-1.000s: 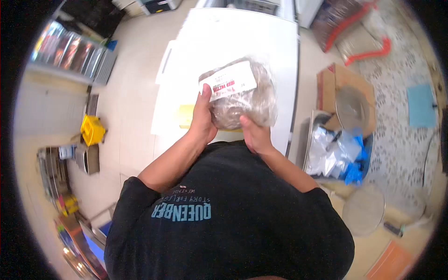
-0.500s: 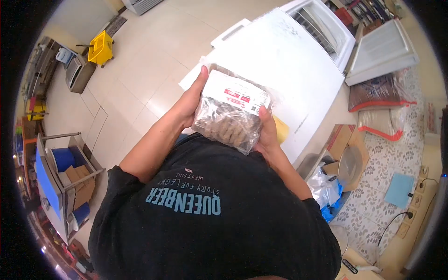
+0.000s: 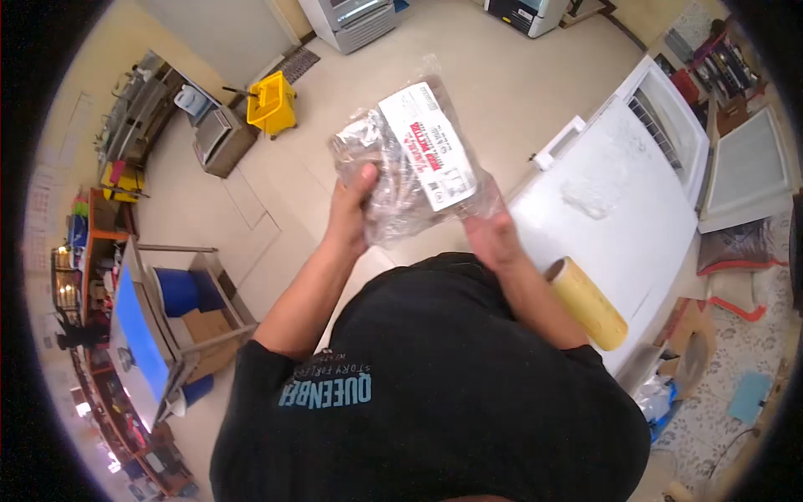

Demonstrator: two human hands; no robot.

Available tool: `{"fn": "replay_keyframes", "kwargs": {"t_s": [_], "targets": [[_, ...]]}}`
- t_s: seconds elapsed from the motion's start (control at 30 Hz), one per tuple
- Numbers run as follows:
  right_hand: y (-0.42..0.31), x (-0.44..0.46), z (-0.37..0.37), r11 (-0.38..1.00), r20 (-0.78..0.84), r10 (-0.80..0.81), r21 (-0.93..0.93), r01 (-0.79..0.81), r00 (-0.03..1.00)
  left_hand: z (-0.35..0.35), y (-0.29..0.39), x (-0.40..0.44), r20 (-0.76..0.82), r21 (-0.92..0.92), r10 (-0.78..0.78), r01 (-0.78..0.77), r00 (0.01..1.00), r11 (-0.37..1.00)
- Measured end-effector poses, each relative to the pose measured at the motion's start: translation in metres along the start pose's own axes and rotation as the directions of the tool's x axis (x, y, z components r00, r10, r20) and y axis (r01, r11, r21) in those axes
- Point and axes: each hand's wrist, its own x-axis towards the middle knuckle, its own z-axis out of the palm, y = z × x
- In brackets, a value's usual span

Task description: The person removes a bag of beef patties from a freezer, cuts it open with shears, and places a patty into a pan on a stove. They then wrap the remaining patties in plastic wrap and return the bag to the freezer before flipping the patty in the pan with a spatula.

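Clamped at opposite edges between left hand point(image 3: 347, 209) and right hand point(image 3: 495, 237), apparently to keep the plastic-wrapped pack of patties point(image 3: 401, 167) steady and its white label point(image 3: 428, 146) readable. Held up above the tiled floor point(image 3: 435, 33), beside a white chest freezer point(image 3: 619, 243) with a yellow film roll point(image 3: 590, 305) lying on top, perhaps for easy reach.

1 yellow mop bucket point(image 3: 273, 102)
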Motion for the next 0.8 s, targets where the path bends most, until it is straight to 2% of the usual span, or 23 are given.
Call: {"fn": "replay_keyframes", "kwargs": {"t_s": [0.03, 0.07, 0.1, 0.17, 0.2, 0.23, 0.27, 0.3, 0.33, 0.37, 0.4, 0.43, 0.47, 0.5, 0.53, 0.57, 0.63, 0.67, 0.73, 0.77, 0.8], "targets": [[-0.002, 0.011, -0.009, 0.998, 0.062, 0.061, -0.017, -0.060, 0.996, -0.014, 0.016, 0.014, 0.024, -0.010, -0.033, 0.033, 0.999, 0.999], [-0.012, 0.025, -0.008, 0.988, 0.032, 0.085, -0.129, -0.080, 0.996, -0.022, 0.029, 0.028, 0.043, 0.046, -0.020, 0.018, 0.999, 0.999], [-0.012, 0.037, -0.004, 0.989, 0.011, 0.081, -0.124, -0.079, 0.997, -0.037, 0.036, 0.044, 0.043, 0.136, -0.042, 0.036, 0.998, 0.990], [-0.016, 0.053, -0.003, 0.923, -0.088, 0.238, -0.290, -0.253, 0.967, -0.048, 0.038, 0.070, 0.009, 0.268, -0.114, 0.107, 0.993, 0.957], [-0.016, 0.051, -0.028, 0.805, 0.096, 0.110, -0.593, -0.032, 0.989, -0.054, 0.033, 0.087, -0.014, 0.239, -0.157, 0.156, 0.987, 0.958], [-0.042, 0.034, -0.047, 0.432, -0.017, -0.119, -0.901, 0.036, 0.993, -0.058, 0.026, 0.101, -0.021, 0.226, -0.225, 0.224, 0.974, 0.948], [-0.068, 0.009, -0.067, -0.047, -0.045, -0.318, -0.997, -0.063, 0.947, -0.046, 0.029, 0.113, 0.097, 0.175, -0.266, 0.247, 0.959, 0.953], [-0.073, -0.031, -0.110, -0.055, -0.246, -0.654, -0.928, -0.369, 0.715, -0.066, 0.029, 0.128, 0.044, 0.160, -0.299, 0.289, 0.953, 0.944], [-0.087, -0.082, -0.142, -0.193, -0.303, -0.802, -0.685, -0.703, 0.515, -0.096, 0.031, 0.146, 0.017, 0.166, -0.296, 0.290, 0.955, 0.943], [-0.093, -0.130, -0.150, -0.275, -0.307, -0.832, -0.494, -0.825, 0.462, -0.105, 0.040, 0.158, -0.118, 0.260, -0.300, 0.321, 0.947, 0.911], [-0.075, -0.200, -0.163, -0.188, -0.367, -0.875, -0.344, -0.920, 0.316, -0.108, 0.034, 0.142, -0.199, 0.372, -0.224, 0.285, 0.954, 0.884], [-0.043, -0.245, -0.197, -0.120, -0.437, -0.892, -0.012, -0.993, 0.113, -0.111, 0.028, 0.152, -0.196, 0.369, -0.190, 0.252, 0.962, 0.895], [-0.045, -0.232, -0.187, -0.153, -0.503, -0.851, -0.039, -0.987, 0.152, -0.106, 0.038, 0.173, -0.217, 0.287, -0.239, 0.296, 0.947, 0.911], [-0.058, -0.213, -0.208, -0.140, -0.490, -0.861, -0.034, -0.990, 0.138, -0.095, 0.039, 0.198, -0.214, 0.203, -0.275, 0.318, 0.937, 0.926], [-0.074, -0.201, -0.236, 0.042, -0.410, -0.908, -0.291, -0.956, 0.085, -0.083, 0.032, 0.230, -0.170, 0.208, -0.288, 0.320, 0.942, 0.924], [-0.080, -0.205, -0.248, 0.189, -0.361, -0.932, -0.515, -0.836, 0.012, -0.078, 0.035, 0.247, -0.141, 0.196, -0.312, 0.336, 0.940, 0.921], [-0.106, -0.191, -0.253, -0.047, -0.378, -0.916, -0.227, -0.973, 0.132, -0.073, 0.052, 0.279, -0.090, 0.200, -0.395, 0.405, 0.914, 0.892], [-0.116, -0.189, -0.239, -0.025, -0.338, -0.936, -0.207, -0.978, 0.095, -0.073, 0.044, 0.295, -0.023, 0.163, -0.397, 0.395, 0.917, 0.904], [-0.108, -0.177, -0.214, 0.084, -0.262, -0.961, 0.017, -0.996, -0.085, -0.083, 0.052, 0.308, 0.042, 0.145, -0.389, 0.379, 0.920, 0.914], [-0.096, -0.174, -0.215, 0.108, -0.249, -0.962, 0.031, -0.994, -0.112, -0.081, 0.045, 0.325, 0.051, 0.144, -0.406, 0.396, 0.912, 0.907], [-0.077, -0.174, -0.215, 0.144, -0.419, -0.898, 0.011, -0.990, -0.135, -0.076, 0.037, 0.340, 0.066, 0.142, -0.427, 0.415, 0.902, 0.899]]}}
